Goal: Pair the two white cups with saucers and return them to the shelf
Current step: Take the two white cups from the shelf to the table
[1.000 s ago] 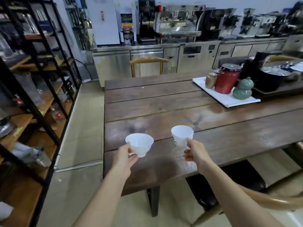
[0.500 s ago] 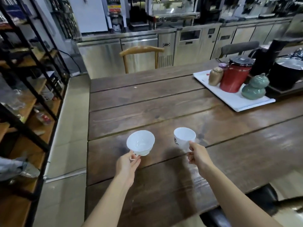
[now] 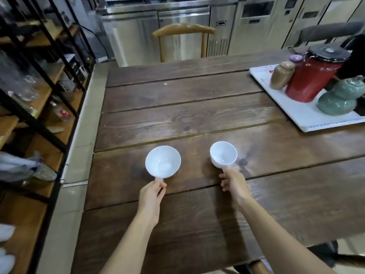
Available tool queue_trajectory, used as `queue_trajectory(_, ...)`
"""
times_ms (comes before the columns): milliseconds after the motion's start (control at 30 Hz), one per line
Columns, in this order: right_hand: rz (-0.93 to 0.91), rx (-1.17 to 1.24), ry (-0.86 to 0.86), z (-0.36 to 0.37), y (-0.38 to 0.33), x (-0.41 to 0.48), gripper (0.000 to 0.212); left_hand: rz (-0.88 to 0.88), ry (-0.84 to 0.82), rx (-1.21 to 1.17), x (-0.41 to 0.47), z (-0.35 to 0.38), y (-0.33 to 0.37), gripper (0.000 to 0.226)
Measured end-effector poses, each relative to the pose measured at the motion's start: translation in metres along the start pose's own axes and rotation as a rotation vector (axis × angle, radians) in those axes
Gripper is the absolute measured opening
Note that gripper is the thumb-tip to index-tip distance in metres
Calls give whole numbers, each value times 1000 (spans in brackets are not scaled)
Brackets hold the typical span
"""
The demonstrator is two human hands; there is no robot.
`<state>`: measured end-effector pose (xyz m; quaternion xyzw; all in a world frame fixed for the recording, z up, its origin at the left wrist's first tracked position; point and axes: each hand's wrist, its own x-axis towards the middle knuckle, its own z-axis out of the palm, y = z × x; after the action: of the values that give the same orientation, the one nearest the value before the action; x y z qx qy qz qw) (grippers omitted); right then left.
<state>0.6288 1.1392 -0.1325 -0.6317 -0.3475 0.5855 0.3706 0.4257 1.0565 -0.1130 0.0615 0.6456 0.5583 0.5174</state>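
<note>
My left hand (image 3: 151,194) pinches the handle of a wide white cup (image 3: 163,161), held over the dark wooden table (image 3: 177,115). My right hand (image 3: 233,181) grips the handle of a narrower white cup (image 3: 223,154) with a small dark mark on its left side. Both cups are empty with their mouths toward me, and sit low over the table's near middle; whether they touch the wood I cannot tell. No saucers are in view. The black-framed wooden shelf (image 3: 39,119) stands to the left of the table.
A white tray (image 3: 308,117) at the table's right carries a red canister (image 3: 314,76), a brown jar (image 3: 281,76) and a green lidded jar (image 3: 339,97). A wooden chair (image 3: 182,39) stands at the far edge before steel counters. Glassware and bags fill the shelf.
The view has moved forward over the table and tilted down. Both hands have carried the cups forward and lower, toward the tabletop, with the cup mouths tipped more toward me.
</note>
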Motion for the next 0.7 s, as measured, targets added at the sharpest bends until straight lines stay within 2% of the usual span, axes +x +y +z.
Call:
queue_trajectory(167, -23, -82, -63, -9, 3, 3, 30, -26, -20, -2, -2, 1, -9, 28)
queue_trajectory(267, -5, -114, -86, -14, 1, 3, 27, -50, -62, -24, -3, -2, -9, 31)
queue_trajectory(433, -5, -193, -49, -22, -4, -7, 34, -96, -154, -14, -11, -12, -2, 36)
queue_trajectory(567, -155, -458, 36, -25, -16, -20, 35, -71, -112, 20, -27, -25, 12, 40)
queue_trajectory(700, -336, -706, 95, -6, -26, -52, 45, 32, 5, 197, -54, -56, 22, 44)
